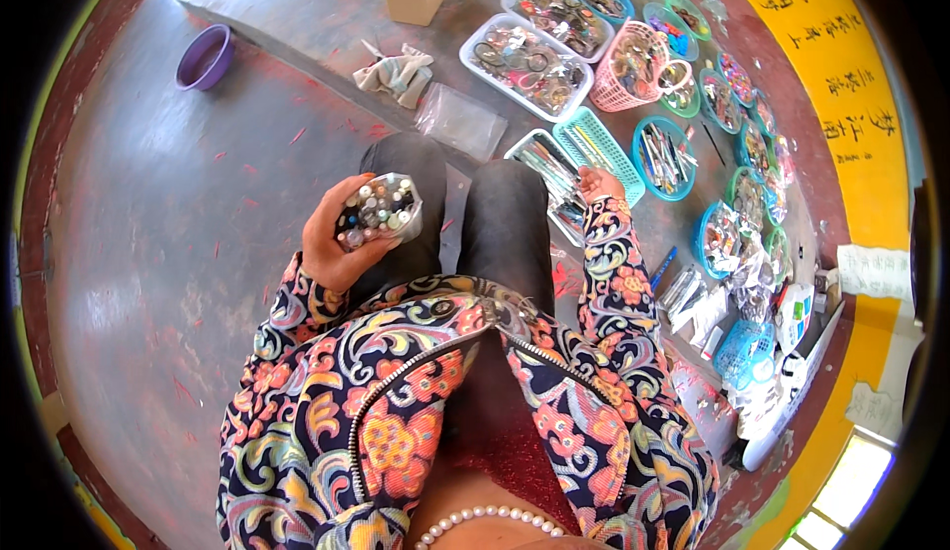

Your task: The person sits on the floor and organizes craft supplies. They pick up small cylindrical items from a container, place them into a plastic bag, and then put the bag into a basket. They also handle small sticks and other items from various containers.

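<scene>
My left hand is wrapped round a clear tub above my left thigh. Many small round ends in black, white, brown and grey fill it; whether they are pen ends or beads I cannot tell. Out to the right, my right hand is at the near edge of a turquoise basket, fingers curled. What they hold, if anything, is too small to make out. Beside that hand a white basket is full of pens. A few pens lie in the turquoise basket.
White trays of mixed trinkets, a pink basket and a round turquoise basket of pens stand on the right. Several more small baskets line the wall. Ahead lie a plastic bag, a cloth, a cardboard box and a purple basin.
</scene>
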A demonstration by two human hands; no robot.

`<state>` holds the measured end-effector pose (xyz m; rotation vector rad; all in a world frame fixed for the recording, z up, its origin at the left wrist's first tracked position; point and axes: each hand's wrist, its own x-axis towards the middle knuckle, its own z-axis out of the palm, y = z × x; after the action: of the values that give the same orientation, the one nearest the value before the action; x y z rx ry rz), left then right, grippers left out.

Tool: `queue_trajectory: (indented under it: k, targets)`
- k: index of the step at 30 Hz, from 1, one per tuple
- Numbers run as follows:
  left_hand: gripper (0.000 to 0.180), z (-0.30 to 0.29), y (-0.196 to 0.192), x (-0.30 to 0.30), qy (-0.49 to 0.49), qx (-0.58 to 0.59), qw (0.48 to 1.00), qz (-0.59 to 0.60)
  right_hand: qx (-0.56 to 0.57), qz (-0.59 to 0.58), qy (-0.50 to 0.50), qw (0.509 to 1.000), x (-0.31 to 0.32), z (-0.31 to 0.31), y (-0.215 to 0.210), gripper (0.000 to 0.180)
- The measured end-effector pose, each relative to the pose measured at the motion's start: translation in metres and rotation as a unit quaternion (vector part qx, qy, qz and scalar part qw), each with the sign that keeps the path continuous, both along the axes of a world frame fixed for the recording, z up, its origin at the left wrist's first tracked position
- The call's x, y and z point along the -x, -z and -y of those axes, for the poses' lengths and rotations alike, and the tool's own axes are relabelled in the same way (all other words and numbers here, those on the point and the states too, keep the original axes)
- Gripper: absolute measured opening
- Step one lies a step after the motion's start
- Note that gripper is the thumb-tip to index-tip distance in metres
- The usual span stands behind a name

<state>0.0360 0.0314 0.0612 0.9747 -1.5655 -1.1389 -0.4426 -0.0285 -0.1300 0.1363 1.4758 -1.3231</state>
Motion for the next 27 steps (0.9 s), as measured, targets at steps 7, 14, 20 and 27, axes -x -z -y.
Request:
queue_trajectory:
  k: [7, 14, 20, 27]
  targets:
    - [0.07, -0.002, 0.01, -0.012, 0.015, 0.008, 1.0, 0.003, 0.167, -0.083, -0.21, 0.96, -0.124, 0.008, -0.098, 0.015]
    - [0.073, -0.006, 0.028, -0.012, 0.024, -0.061, 0.991, -0.119, 0.325, -0.28, -0.385, 0.818, -0.242, -0.016, -0.213, 0.019]
    - [0.061, -0.004, 0.033, -0.01, 0.033, -0.046, 0.99, -0.126, 0.43, -0.512, -0.505, 0.545, -0.294, -0.045, -0.253, 0.023]
    - [0.058, -0.005, 0.035, -0.007, 0.021, -0.041, 0.992, -0.121, 0.445, -0.562, -0.503, 0.482, -0.316, -0.049, -0.244, 0.019]
